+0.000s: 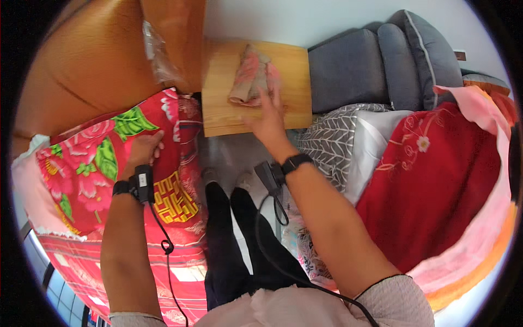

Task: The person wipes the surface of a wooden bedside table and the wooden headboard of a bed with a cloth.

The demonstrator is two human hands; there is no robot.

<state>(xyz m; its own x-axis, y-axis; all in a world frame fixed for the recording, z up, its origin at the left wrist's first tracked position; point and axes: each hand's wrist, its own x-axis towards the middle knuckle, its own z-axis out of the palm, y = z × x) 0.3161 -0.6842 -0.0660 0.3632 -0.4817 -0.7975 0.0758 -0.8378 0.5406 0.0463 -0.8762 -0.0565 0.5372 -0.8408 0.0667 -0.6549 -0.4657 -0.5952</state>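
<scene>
My right hand (268, 119) reaches over a small wooden table (218, 82), its fingers spread. The fingertips overlap the lower edge of a crumpled pink and beige cloth (248, 76) lying on the tabletop; whether they press on it I cannot tell. My left hand (146, 149) is over a red pillow (87, 163) with pink flowers and green leaves. Its fingers are loosely curled, and nothing shows in them. Each wrist carries a black strap with a small dark device and a cable.
A brown padded headboard (98, 60) rises behind the pillow, with a red patterned bed cover (71, 250) below it. Grey cushions (346, 71) stand right of the table. Nearer lie a grey leaf-patterned cloth (329, 141) and red bedding (436, 180) with a pink edge. My legs stand between both sides.
</scene>
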